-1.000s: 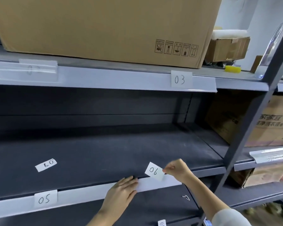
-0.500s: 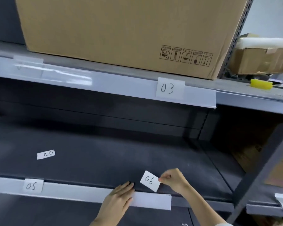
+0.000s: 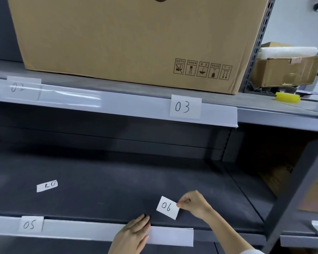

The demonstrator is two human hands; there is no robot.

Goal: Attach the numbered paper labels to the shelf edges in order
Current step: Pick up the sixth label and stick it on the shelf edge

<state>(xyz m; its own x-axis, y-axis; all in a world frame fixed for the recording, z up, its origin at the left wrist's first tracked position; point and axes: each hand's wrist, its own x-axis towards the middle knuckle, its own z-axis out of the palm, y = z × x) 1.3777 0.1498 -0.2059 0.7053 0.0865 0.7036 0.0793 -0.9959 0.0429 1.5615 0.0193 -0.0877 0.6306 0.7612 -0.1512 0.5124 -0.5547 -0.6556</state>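
Observation:
My right hand [image 3: 194, 203] pinches the right edge of the white paper label "06" [image 3: 167, 207] and holds it tilted just above the front of the lower shelf. My left hand [image 3: 132, 235] lies flat on the white label strip [image 3: 171, 236] along that shelf's edge, fingers together, to the left of the paper. Label "05" [image 3: 30, 224] sits in the same strip at the left. Label "03" [image 3: 185, 106] is in the upper shelf's strip [image 3: 117, 105], and a glare-washed label [image 3: 22, 88] is at its left. A loose label [image 3: 47, 186] lies upside down on the shelf board.
A large cardboard box [image 3: 132, 39] fills the upper shelf. Right of the upright post [image 3: 290, 191] are a smaller open box [image 3: 286, 70], a yellow object [image 3: 287, 97] and more cartons. The dark lower shelf board [image 3: 117, 184] carries only the loose label.
The view has shifted, so the shelves sit more to the right and lower. Both hands keep their places: the left stays on the strip, the right holds "06" slightly higher above the edge.

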